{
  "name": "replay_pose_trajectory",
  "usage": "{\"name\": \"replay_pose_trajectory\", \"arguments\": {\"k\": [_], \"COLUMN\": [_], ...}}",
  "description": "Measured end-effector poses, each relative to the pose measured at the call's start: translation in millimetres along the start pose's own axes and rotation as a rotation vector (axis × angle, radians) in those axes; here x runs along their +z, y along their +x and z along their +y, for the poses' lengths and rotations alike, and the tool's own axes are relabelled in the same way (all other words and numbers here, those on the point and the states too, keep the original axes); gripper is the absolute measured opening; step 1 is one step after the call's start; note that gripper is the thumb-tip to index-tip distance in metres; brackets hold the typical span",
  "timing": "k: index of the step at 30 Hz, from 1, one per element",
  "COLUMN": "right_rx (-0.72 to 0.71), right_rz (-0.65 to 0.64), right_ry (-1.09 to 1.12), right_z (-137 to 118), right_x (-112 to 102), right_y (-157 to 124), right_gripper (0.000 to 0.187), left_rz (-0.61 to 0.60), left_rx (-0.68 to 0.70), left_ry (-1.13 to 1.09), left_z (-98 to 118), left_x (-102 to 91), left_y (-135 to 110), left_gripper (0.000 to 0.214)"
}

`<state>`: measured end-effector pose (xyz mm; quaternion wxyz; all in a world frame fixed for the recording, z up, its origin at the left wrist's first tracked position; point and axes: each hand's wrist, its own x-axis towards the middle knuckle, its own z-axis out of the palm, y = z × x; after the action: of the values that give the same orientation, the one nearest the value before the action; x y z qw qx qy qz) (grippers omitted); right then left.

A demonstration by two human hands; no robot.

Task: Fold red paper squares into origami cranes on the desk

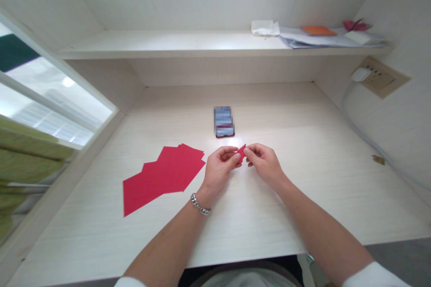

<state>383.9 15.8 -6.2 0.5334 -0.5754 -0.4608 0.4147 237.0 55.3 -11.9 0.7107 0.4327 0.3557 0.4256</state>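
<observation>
A small piece of folded red paper (241, 154) is held between both hands above the middle of the desk. My left hand (222, 161) pinches its left side, thumb on top and fingers curled behind. At its upper right edge, the thumb and forefinger of my right hand (264, 159) are closed on it. The fingers hide part of the folded shape. To the left of my left hand lie several overlapping sheets of red paper (164, 172), flat and fanned out. A phone (224, 121) with its screen lit lies just beyond my hands.
The pale desk (101, 242) has a raised shelf (161, 42) at the back, bearing papers (292, 38), an orange pad (318, 30) and a pink folded paper piece (357, 25). A cable (357, 130) runs from a wall socket (384, 76) on the right.
</observation>
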Motion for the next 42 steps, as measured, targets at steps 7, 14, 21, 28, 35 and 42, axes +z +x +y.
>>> {"name": "replay_pose_trajectory", "arguments": {"k": [7,14,21,28,35,42], "right_rx": [0.091,0.154,0.224,0.228,-0.005,-0.022], "right_rz": [-0.029,-0.116,-0.134,-0.129,0.034,-0.067], "right_ry": [0.245,0.380,0.499,0.547,0.150,0.147], "right_z": [-6.7,-6.9,-5.6,-8.1,-0.3,-3.8], "right_x": [-7.6,-8.6,-6.8,-0.1,-0.7,-3.5], "right_y": [4.3,1.7,0.9,-1.1,1.1,-0.9], "right_gripper": [0.030,0.026,0.027,0.026,0.024,0.029], "left_rz": [0.009,-0.104,-0.166,-0.185,-0.193,-0.123], "left_rx": [-0.008,-0.081,-0.107,-0.135,-0.125,-0.080], "left_ry": [0.059,-0.034,-0.111,-0.158,-0.135,-0.041], "left_z": [4.7,5.2,6.9,5.9,4.8,3.2], "left_x": [-3.1,-1.3,-2.8,-6.4,-4.9,-4.3], "left_y": [1.3,-2.1,-3.2,-1.7,-1.0,0.0], "left_gripper": [0.040,0.029,0.023,0.018,0.018,0.020]}}
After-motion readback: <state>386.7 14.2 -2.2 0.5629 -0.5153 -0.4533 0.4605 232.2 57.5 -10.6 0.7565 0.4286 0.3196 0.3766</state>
